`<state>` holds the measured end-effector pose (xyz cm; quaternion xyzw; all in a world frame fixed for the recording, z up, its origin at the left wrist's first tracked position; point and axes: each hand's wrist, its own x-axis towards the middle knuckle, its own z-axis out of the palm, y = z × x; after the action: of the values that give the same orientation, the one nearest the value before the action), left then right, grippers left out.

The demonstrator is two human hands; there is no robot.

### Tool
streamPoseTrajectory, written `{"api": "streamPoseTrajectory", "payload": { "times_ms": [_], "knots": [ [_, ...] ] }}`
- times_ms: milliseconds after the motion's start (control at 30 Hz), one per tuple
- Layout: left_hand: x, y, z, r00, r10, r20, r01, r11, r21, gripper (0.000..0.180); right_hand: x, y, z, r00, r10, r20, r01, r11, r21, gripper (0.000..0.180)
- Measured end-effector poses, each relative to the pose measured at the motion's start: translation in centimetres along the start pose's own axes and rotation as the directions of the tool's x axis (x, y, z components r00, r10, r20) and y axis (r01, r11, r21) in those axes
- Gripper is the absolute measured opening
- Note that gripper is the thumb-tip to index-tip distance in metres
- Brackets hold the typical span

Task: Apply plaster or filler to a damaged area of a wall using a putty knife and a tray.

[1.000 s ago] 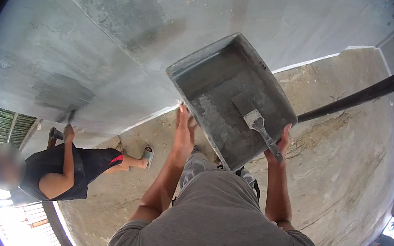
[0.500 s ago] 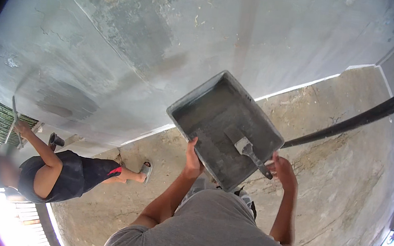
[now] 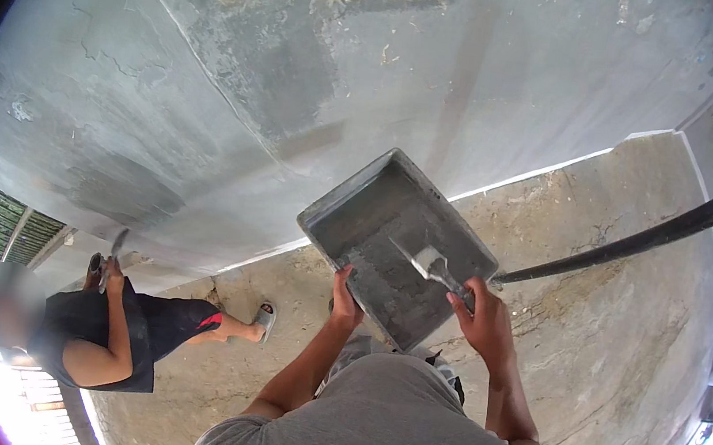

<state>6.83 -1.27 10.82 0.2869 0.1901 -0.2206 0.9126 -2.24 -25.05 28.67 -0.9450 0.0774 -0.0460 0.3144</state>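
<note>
A deep rectangular grey tray (image 3: 392, 294), smeared inside with grey material, is held tilted in front of me. My left hand (image 3: 349, 300) grips its near left edge, thumb up on the rim and fingers out of sight underneath. Inside the tray lies the head of a paintbrush (image 3: 448, 276) with a pale, caked ferrule and a grey-stained handle. My right hand (image 3: 486, 323) is closed round the handle's end at the tray's right side.
A grey plastered wall (image 3: 375, 74) with darker patches rises ahead. A thick black pipe (image 3: 650, 225) slants at right above the stained concrete floor (image 3: 609, 342). At left, a person in dark clothes (image 3: 108, 325) stands by the wall, holding a flat tool (image 3: 118, 245) and a dark cup-like container.
My right hand has closed on the paintbrush handle, and the brush has shifted slightly in the tray. The person at left has lowered the tool from the wall toward the container.
</note>
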Motion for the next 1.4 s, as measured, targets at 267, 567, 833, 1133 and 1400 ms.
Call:
{"api": "streamPoseTrajectory", "payload": {
  "times_ms": [267,567,833,1133,1400],
  "knots": [
    [3.5,6.8,-6.3,1.000,0.008,0.004,-0.008,0.999,0.045,0.052,16.1,-9.9,3.8,0.880,-0.225,-0.417,0.324,0.928,0.183,0.032],
    [6.9,13.6,-8.7,0.991,-0.137,-0.003,0.137,0.988,0.073,0.047,29.5,-14.2,13.0,0.795,-0.297,-0.529,0.321,0.946,-0.049,0.038],
    [10.4,12.6,-12.7,0.977,-0.209,-0.030,0.211,0.959,0.188,0.061,27.4,-11.5,16.4,0.977,-0.008,-0.211,0.016,0.999,0.037,0.028],
    [12.7,10.4,-12.7,0.958,-0.286,-0.019,0.286,0.948,0.137,0.036,29.1,-21.3,7.2,0.764,-0.258,-0.591,0.348,0.937,0.040,0.030],
    [12.3,10.5,-11.1,0.945,-0.326,0.011,0.323,0.941,0.101,0.037,29.6,-18.6,10.7,0.711,-0.250,-0.657,0.341,0.940,0.012,0.033]
  ]
}}
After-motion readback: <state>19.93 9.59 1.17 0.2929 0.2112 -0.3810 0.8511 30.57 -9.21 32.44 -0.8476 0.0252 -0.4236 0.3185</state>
